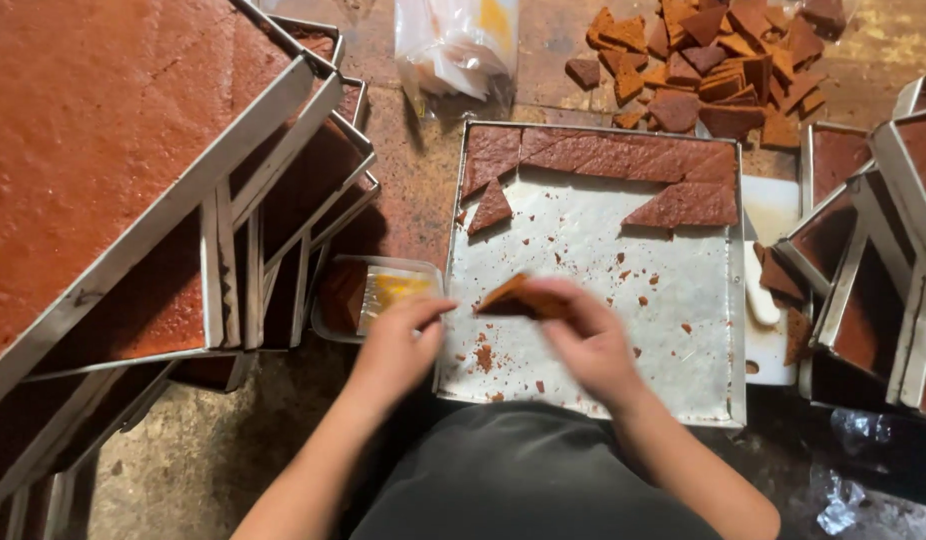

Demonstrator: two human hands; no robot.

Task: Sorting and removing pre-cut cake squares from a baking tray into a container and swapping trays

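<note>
A metal baking tray [738,300] lined with white paper lies in front of me. Brown cake pieces [623,155] cut into triangles and slabs remain along its far edge. My right hand [588,335] holds a stack of triangular cake pieces [518,297] over the tray's near left part. My left hand [398,345] hovers at the tray's left rim, fingers bent, beside a clear plastic container [378,295] with cake and a yellow label inside. It holds nothing that I can see.
Stacked metal trays of uncut brown cake [113,150] fill the left side. More such trays [873,250] lean at the right. A heap of cut cake triangles [723,65] lies at the back, next to clear plastic bags [458,45]. A white-handled knife [763,290] rests right of the tray.
</note>
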